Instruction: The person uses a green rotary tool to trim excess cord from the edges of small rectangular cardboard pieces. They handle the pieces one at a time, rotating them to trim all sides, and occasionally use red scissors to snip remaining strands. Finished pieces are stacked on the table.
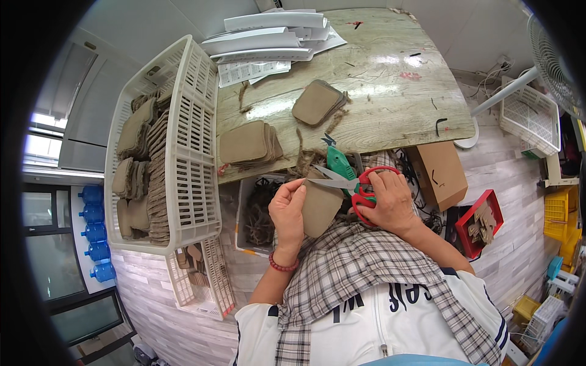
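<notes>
My left hand (287, 212) pinches the upper left edge of a tan, rounded-corner fabric pad (321, 210), held above my lap. In my right hand (392, 200) is a pair of scissors (337, 182) with red handles, its fingers in the loops. The blades are spread at the pad's upper edge; I cannot tell whether they touch it. Behind the scissors lies a green handheld tool (337, 161), partly covered. Two small stacks of similar pads (317, 102) (244, 142) rest on the table's near part.
A white slatted crate (197, 131) full of pads stands left of the wooden table (384, 79). Papers (274, 39) lie at its back. Below are a bin of fibre scraps (247, 207), a cardboard box (441, 174) and a red tray (495, 210). A fan (552, 58) stands right.
</notes>
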